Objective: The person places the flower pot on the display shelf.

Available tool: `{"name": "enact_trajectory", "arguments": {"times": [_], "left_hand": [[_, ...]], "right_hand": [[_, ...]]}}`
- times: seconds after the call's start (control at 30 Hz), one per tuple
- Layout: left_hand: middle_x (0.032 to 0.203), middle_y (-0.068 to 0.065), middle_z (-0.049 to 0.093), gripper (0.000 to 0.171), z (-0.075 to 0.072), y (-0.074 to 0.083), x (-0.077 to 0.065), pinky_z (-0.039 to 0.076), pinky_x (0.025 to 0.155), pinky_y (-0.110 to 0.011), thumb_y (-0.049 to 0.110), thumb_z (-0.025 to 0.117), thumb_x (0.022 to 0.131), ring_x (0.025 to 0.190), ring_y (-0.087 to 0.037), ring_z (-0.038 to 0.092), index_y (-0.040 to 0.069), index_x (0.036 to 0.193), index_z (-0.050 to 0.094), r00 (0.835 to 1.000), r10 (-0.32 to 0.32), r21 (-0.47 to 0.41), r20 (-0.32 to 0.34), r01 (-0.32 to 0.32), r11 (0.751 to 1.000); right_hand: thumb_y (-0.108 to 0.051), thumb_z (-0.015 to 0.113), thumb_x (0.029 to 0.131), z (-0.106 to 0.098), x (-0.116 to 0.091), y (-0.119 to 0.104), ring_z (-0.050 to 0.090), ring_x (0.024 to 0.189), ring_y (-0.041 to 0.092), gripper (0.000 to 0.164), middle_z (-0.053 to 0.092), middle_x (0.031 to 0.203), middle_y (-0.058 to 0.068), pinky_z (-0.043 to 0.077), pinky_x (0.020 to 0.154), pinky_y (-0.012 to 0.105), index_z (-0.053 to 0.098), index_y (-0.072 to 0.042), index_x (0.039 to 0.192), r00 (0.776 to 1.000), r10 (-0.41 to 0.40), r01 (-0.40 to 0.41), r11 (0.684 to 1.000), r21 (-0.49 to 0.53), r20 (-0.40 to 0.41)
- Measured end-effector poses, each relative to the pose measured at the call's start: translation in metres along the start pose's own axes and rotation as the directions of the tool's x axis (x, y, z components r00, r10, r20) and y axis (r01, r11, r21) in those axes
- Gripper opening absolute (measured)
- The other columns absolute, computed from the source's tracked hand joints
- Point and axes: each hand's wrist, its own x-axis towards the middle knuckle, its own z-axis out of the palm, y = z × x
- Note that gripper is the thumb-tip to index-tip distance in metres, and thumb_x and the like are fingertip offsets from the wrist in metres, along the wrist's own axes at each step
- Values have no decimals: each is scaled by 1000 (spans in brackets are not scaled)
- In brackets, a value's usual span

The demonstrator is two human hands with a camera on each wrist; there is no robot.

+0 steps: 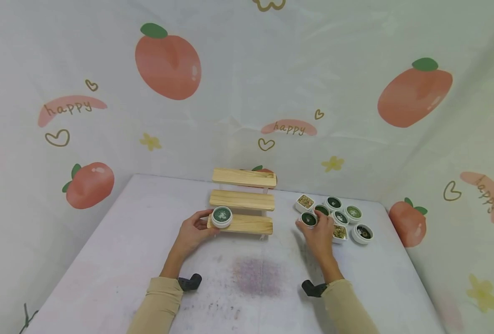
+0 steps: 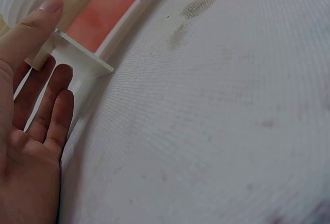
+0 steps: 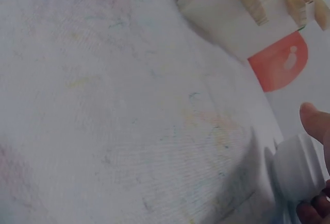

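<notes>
From the head camera I have the left hand (image 1: 191, 235) at the left end of a three-plank wooden stand (image 1: 242, 200), its forearm angled up and inward in a tan sleeve (image 1: 160, 301). Its thumb and index finger are pinched about a white jar with a speckled green top (image 1: 222, 216), which sits upright at the left end of the lowest plank (image 1: 249, 224). In my left wrist view the thumb lies along the jar's ribbed side, the other fingers loosely bent below.

Well apart from it, I see the right hand (image 1: 320, 237) angled up and leftward, thumb on the left side of a dark green jar (image 1: 308, 219) and fingers on the right, gripping it at the near-left edge of the cluster of containers. I can't tell whether that jar is off the table (image 1: 272, 260). Right beside the hand is a square dish (image 1: 340, 233); farther right, a round jar (image 1: 362, 234).
</notes>
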Motion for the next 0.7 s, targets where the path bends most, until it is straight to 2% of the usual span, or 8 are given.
{"name": "enact_trajectory", "arguments": {"times": [0.17, 0.37, 0.7], "left_hand": [[115, -17, 71, 72, 1, 1, -1, 59, 77, -23, 23, 92, 75, 93, -13, 71, 18, 139, 60, 1000, 4, 1, -3, -4, 1000], [115, -17, 71, 71, 1, 1, -1, 59, 77, -23, 22, 92, 75, 94, -13, 72, 18, 139, 60, 1000, 3, -3, -1, -3, 1000], [114, -17, 71, 71, 1, 1, 0, 59, 77, -23, 21, 92, 75, 94, -14, 72, 18, 139, 60, 1000, -1, -13, -1, 1, 1000]], "right_hand": [[-25, 87, 80, 8, 0, 4, 44, 119, 48, 77, 45, 126, 30, 37, 105, 58, 49, 7, 140, 999, 31, -31, 999, -10, -12], [-19, 86, 80, 14, 0, 6, 46, 121, 48, 72, 43, 126, 31, 38, 108, 56, 51, 10, 136, 998, 33, -34, 999, -10, -49], [-15, 83, 84, 13, -2, 2, 44, 126, 47, 68, 41, 130, 33, 36, 111, 56, 50, 11, 137, 999, 39, -39, 999, -2, -29]]}}
